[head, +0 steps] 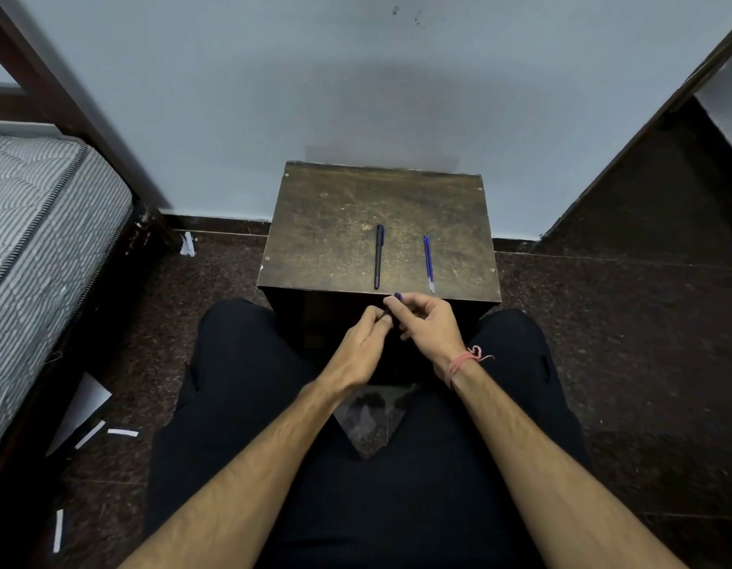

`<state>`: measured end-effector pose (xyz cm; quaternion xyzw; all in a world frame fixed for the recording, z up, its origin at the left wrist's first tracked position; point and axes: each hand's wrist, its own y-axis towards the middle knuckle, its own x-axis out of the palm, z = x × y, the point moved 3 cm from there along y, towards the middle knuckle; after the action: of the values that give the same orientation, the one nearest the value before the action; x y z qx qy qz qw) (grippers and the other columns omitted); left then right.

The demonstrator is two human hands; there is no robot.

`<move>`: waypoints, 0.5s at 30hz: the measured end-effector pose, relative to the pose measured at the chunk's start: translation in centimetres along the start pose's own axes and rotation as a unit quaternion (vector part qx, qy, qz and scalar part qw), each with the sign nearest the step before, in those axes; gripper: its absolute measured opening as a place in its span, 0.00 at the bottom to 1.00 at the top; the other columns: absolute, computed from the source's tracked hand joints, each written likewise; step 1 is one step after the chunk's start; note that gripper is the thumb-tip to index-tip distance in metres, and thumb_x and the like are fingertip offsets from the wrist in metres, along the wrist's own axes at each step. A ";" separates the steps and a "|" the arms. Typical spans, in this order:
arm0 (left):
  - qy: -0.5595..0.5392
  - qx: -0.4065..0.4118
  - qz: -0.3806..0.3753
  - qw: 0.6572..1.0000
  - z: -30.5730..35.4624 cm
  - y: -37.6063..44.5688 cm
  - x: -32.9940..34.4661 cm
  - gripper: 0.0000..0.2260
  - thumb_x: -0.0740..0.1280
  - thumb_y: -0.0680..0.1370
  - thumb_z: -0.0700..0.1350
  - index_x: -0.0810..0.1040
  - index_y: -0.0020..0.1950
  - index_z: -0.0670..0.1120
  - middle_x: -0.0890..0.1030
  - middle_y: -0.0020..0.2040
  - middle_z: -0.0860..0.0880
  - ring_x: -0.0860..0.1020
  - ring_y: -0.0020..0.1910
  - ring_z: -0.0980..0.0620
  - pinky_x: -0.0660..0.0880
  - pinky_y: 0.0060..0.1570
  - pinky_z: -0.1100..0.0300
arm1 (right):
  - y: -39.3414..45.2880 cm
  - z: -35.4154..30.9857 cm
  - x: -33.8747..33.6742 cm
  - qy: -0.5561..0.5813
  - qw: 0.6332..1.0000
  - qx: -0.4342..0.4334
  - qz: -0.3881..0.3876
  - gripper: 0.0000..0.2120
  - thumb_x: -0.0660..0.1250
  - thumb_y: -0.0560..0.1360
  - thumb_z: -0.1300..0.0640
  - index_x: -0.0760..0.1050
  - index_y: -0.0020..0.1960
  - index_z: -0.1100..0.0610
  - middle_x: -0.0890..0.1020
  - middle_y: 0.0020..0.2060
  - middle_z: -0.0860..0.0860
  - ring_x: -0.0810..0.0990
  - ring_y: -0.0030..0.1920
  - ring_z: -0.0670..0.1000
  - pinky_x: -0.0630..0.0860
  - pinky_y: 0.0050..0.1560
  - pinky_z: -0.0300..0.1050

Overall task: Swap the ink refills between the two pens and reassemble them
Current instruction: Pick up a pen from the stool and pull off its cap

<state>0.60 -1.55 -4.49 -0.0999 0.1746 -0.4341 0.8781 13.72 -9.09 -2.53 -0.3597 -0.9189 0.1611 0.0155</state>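
- Head view: worn brown counter (335, 207) at centre frame against a pale wall (233, 76), on dark floor (602, 322).
- Black pen (379, 256) and blue refill (428, 262) lie apart on it.
- Mattress (36, 223) at left; paper scraps (122, 432) at lower left.
- Right hand (427, 320) pinches a small blue piece (398, 297); left hand (362, 347) fingers meet it, grip unclear.

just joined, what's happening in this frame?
A seated person is working over a small wooden table. A black pen and a blue pen part lie side by side on it, untouched. Both hands meet just in front of the table's near edge: the right hand pinches a small dark blue piece, and the left hand reaches its fingers to it. Whether that piece is a cap or a barrel end is unclear.
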 end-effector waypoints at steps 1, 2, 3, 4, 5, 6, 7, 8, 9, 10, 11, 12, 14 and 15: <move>0.016 0.012 0.012 1.000 0.3 0.0 0.0 0.17 0.58 0.86 0.65 0.78 0.47 0.58 0.84 0.41 0.60 0.78 0.38 0.64 0.76 0.41 0.64 | 0.0 0.0 -0.1 0.009 1.000 0.001 0.000 0.10 0.77 0.81 0.54 0.87 0.52 0.61 0.85 0.37 0.52 0.81 0.34 0.43 0.78 0.34 0.37; 0.040 0.024 0.027 0.999 0.7 0.0 -0.1 0.20 0.57 0.86 0.67 0.79 0.46 0.57 0.85 0.42 0.59 0.80 0.39 0.63 0.75 0.41 0.65 | 0.0 0.0 -0.2 0.015 1.000 0.001 -0.002 0.09 0.76 0.81 0.54 0.88 0.52 0.61 0.85 0.37 0.51 0.81 0.34 0.42 0.78 0.35 0.36; 0.070 0.033 0.043 0.996 0.9 0.0 -0.3 0.22 0.57 0.85 0.68 0.80 0.46 0.55 0.86 0.42 0.56 0.81 0.38 0.61 0.75 0.39 0.64 | 0.0 0.0 -0.2 0.019 1.000 0.001 -0.005 0.09 0.76 0.81 0.54 0.88 0.53 0.60 0.85 0.38 0.50 0.80 0.35 0.42 0.78 0.36 0.36; 0.097 0.039 0.059 0.993 1.3 -0.1 -0.4 0.24 0.57 0.86 0.69 0.81 0.46 0.54 0.86 0.40 0.54 0.81 0.37 0.58 0.75 0.37 0.62 | 0.1 0.0 -0.3 0.024 1.000 0.001 -0.009 0.08 0.76 0.81 0.54 0.89 0.53 0.59 0.85 0.40 0.49 0.80 0.38 0.42 0.78 0.38 0.36; 0.110 0.046 0.072 0.990 1.6 -0.1 -0.5 0.24 0.57 0.86 0.68 0.82 0.46 0.54 0.85 0.39 0.53 0.81 0.37 0.57 0.74 0.36 0.60 | 0.1 -0.2 -0.3 0.031 0.999 0.001 -0.013 0.08 0.75 0.81 0.53 0.90 0.54 0.57 0.86 0.41 0.49 0.80 0.40 0.42 0.78 0.40 0.35; 0.110 0.055 0.079 0.989 2.0 -0.1 -0.6 0.24 0.58 0.86 0.67 0.83 0.46 0.53 0.85 0.38 0.54 0.81 0.36 0.58 0.73 0.36 0.61 | 0.1 -0.4 -0.4 0.042 0.999 0.000 -0.016 0.08 0.75 0.81 0.53 0.90 0.54 0.56 0.87 0.42 0.48 0.80 0.43 0.43 0.79 0.41 0.35; 0.103 0.065 0.083 0.989 2.4 -0.1 -0.6 0.23 0.58 0.87 0.66 0.84 0.47 0.53 0.85 0.38 0.56 0.81 0.37 0.59 0.73 0.36 0.61 | 0.2 -0.6 -0.5 0.053 0.998 -0.001 -0.019 0.08 0.76 0.81 0.52 0.90 0.54 0.56 0.87 0.43 0.48 0.80 0.44 0.44 0.79 0.42 0.35; 0.091 0.073 0.083 0.990 2.7 0.0 -0.5 0.22 0.59 0.87 0.65 0.85 0.48 0.53 0.86 0.39 0.57 0.82 0.38 0.60 0.74 0.38 0.60 | 0.3 -0.9 -0.7 0.061 0.998 -0.003 -0.020 0.08 0.76 0.81 0.52 0.90 0.55 0.55 0.88 0.44 0.48 0.81 0.45 0.44 0.79 0.43 0.35; 0.079 0.077 0.082 0.991 3.0 0.0 -0.5 0.21 0.59 0.88 0.63 0.86 0.51 0.53 0.87 0.42 0.57 0.84 0.42 0.60 0.76 0.42 0.59 | 0.3 -1.1 -0.9 0.064 0.998 -0.007 -0.020 0.09 0.76 0.80 0.51 0.90 0.55 0.55 0.88 0.45 0.48 0.82 0.46 0.44 0.79 0.44 0.36; 0.071 0.081 0.080 0.991 3.2 0.0 -0.6 0.20 0.59 0.89 0.61 0.86 0.53 0.53 0.88 0.45 0.56 0.85 0.45 0.59 0.78 0.46 0.57 | 0.4 -1.3 -1.0 0.062 0.998 -0.011 -0.021 0.09 0.77 0.80 0.50 0.90 0.55 0.54 0.89 0.46 0.47 0.82 0.46 0.44 0.79 0.45 0.36; 0.074 0.085 0.079 0.991 3.3 0.0 -0.6 0.20 0.59 0.89 0.60 0.87 0.54 0.52 0.88 0.46 0.54 0.85 0.46 0.57 0.79 0.48 0.55 | 0.4 -1.3 -1.1 0.059 0.998 -0.015 -0.020 0.09 0.77 0.80 0.50 0.90 0.55 0.54 0.89 0.47 0.47 0.82 0.46 0.44 0.79 0.45 0.36; 0.085 0.088 0.080 0.989 3.4 0.1 -0.7 0.21 0.58 0.89 0.60 0.86 0.52 0.52 0.88 0.45 0.53 0.85 0.45 0.55 0.79 0.48 0.52 | 0.4 -1.3 -1.1 0.055 0.998 -0.019 -0.018 0.08 0.77 0.79 0.50 0.90 0.55 0.53 0.89 0.47 0.46 0.83 0.46 0.43 0.79 0.45 0.36; 0.111 0.087 0.091 0.986 3.5 0.2 -0.7 0.24 0.57 0.89 0.63 0.86 0.49 0.50 0.87 0.40 0.50 0.84 0.41 0.51 0.78 0.44 0.47 | 0.5 -1.3 -1.1 0.049 0.998 -0.033 -0.007 0.07 0.77 0.79 0.51 0.90 0.54 0.53 0.89 0.49 0.46 0.82 0.46 0.42 0.79 0.45 0.35; 0.114 0.082 0.098 0.985 3.5 0.3 -0.7 0.26 0.57 0.88 0.64 0.87 0.49 0.50 0.86 0.39 0.49 0.84 0.40 0.50 0.78 0.44 0.46 | 0.6 -1.5 -1.0 0.050 0.998 -0.042 -0.001 0.07 0.77 0.80 0.51 0.90 0.54 0.53 0.89 0.49 0.47 0.82 0.47 0.43 0.79 0.45 0.35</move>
<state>1.74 -0.72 -1.24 0.0400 0.2462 -0.3671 0.8961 15.10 -8.92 -1.26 -0.3671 -0.9232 0.1043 0.0460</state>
